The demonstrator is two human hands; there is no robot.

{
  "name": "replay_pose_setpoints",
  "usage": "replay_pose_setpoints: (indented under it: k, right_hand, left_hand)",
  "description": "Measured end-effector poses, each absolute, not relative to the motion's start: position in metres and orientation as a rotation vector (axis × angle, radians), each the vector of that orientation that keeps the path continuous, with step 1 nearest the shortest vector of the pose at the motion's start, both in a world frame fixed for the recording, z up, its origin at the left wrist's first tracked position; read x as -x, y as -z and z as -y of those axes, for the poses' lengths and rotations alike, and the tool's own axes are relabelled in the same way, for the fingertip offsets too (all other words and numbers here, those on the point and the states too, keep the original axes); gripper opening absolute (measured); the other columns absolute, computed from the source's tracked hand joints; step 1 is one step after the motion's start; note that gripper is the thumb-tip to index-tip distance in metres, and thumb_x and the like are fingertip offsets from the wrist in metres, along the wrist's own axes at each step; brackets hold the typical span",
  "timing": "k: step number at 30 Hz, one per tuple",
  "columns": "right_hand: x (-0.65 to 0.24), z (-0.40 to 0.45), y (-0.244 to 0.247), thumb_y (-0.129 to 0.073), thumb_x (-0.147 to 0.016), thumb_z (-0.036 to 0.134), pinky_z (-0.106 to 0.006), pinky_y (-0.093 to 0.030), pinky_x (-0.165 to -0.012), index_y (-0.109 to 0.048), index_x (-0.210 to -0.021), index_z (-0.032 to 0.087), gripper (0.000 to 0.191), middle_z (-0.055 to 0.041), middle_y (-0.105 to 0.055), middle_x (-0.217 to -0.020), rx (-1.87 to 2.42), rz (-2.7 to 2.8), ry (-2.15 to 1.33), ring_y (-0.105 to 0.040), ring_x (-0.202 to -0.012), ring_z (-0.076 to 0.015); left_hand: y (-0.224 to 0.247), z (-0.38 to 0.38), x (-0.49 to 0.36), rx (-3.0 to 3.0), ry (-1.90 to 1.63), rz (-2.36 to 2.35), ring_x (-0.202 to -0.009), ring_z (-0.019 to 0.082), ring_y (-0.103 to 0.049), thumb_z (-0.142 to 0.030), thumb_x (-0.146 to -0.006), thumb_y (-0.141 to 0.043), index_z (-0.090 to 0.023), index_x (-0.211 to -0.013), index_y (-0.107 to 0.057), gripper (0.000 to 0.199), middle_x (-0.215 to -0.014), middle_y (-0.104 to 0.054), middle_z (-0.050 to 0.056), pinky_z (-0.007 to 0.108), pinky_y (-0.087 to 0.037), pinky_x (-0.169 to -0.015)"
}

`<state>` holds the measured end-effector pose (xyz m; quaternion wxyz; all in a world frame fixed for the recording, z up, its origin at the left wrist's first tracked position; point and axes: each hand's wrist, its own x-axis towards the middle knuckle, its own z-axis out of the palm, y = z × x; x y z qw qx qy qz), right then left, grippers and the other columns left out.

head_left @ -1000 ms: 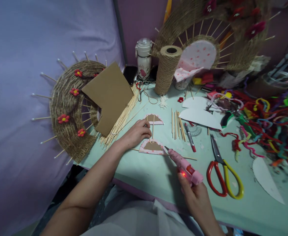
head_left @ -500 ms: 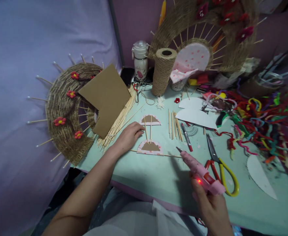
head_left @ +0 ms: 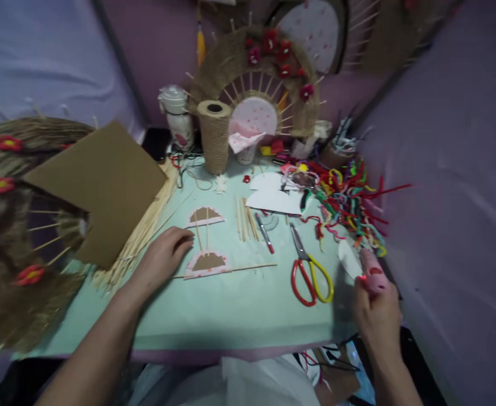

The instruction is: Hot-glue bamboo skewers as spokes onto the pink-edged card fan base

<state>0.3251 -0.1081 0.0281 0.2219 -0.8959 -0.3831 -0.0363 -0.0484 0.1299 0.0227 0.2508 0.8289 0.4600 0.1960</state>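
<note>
Pink plastic glue gun (head_left: 373, 273), count 1, one red light lit, clamped in the grip of the right hand (head_left: 378, 316) at the right side of the worktop (head_left: 251, 316), which is covered in smooth pale green sheeting. Left hand (head_left: 161, 256): fingers curled, palm down; cannot tell whether that grip is pinching anything.

Steel-bladed scissors (head_left: 302, 255), count 1, one loop red, one yellow, lying with the tips pointing away. Half-round brown cardboard pieces edged with pale pink spotted fabric, count 2: near piece (head_left: 209, 261) and far piece (head_left: 205, 216), both flat, just beside the left fingertips. Thin round wooden sticks (head_left: 207, 231), count 2, bridge the pair, converging at the near piece. A third, longer wooden stick (head_left: 254, 267) runs along the near piece's straight base.

Further right: loose short sticks (head_left: 248, 220), roughly six, overlapping; red-ended pen (head_left: 264, 233), count 1. White paper half-rounds (head_left: 273, 201), at least 3, one just beside the glue gun. Left: matt brown cardboard sheet (head_left: 108, 192) with a notched corner, over a bundle of pale sticks (head_left: 146, 237).

Farther back: fuzzy multicoloured pipe cleaners (head_left: 345, 192), too tangled to count; coarse brown twine spool (head_left: 215, 141), count 1; white lidded bottle (head_left: 180, 121), count 1.
</note>
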Motion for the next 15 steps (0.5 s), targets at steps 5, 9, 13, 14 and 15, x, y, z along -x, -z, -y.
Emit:
replay_pose_setpoints:
  k: [5, 9, 13, 14, 15]
  right_hand:
    - [-0.345, 0.111, -0.011, -0.042, -0.088, 0.036, -0.040, -0.042, -0.069, -0.063, -0.093, 0.011, 0.034, -0.0163, -0.057, -0.080, 2.686, 1.159, 0.244, -0.052, -0.078, -0.0303]
    - [-0.351, 0.113, 0.005, -0.044, -0.084, 0.042, -0.046, -0.043, -0.072, -0.064, -0.107, -0.003, 0.055, -0.0261, -0.059, -0.087, 2.692, 1.241, 0.212, -0.055, -0.085, -0.0379]
    - [-0.346, 0.116, -0.003, -0.045, -0.085, 0.057, -0.047, -0.043, -0.059, -0.067, -0.115, 0.000, 0.068, -0.0311, -0.063, -0.096, 2.795, 1.259, 0.302, -0.059, -0.082, -0.0424]
    - [-0.341, 0.115, -0.010, -0.045, -0.086, 0.059, -0.048, -0.042, -0.058, -0.065, -0.121, 0.001, 0.070, -0.0328, -0.063, -0.104, 2.781, 1.255, 0.385, -0.059, -0.085, -0.0450]
    - [-0.333, 0.112, -0.018, -0.044, -0.088, 0.058, -0.050, -0.041, -0.057, -0.063, -0.125, 0.003, 0.069, -0.0338, -0.063, -0.109, 2.732, 1.241, 0.479, -0.059, -0.087, -0.0470]
  left_hand:
    - [-0.020, -0.132, 0.048, -2.276, -0.542, -1.245, -0.095, 0.025, -0.063, -0.037, -0.092, -0.050, -0.025, -0.099, -0.064, 0.019, -0.100, -0.067, 0.005, 0.038, -0.049, -0.085]
    - [-0.025, -0.131, 0.047, -2.297, -0.568, -1.245, -0.094, 0.024, -0.062, -0.037, -0.092, -0.051, -0.020, -0.100, -0.066, 0.024, -0.098, -0.066, 0.007, 0.038, -0.049, -0.085]
    - [-0.029, -0.136, 0.052, -2.342, -0.558, -1.096, -0.098, 0.021, -0.061, -0.031, -0.095, -0.049, -0.020, -0.105, -0.068, 0.025, -0.103, -0.063, 0.007, 0.036, -0.049, -0.090]
    - [-0.029, -0.137, 0.052, -2.354, -0.554, -1.056, -0.099, 0.021, -0.060, -0.030, -0.096, -0.049, -0.020, -0.106, -0.068, 0.024, -0.105, -0.062, 0.007, 0.035, -0.049, -0.090]
    - [-0.030, -0.138, 0.053, -2.366, -0.549, -1.023, -0.099, 0.020, -0.060, -0.029, -0.096, -0.049, -0.020, -0.107, -0.069, 0.024, -0.106, -0.062, 0.007, 0.034, -0.049, -0.090]
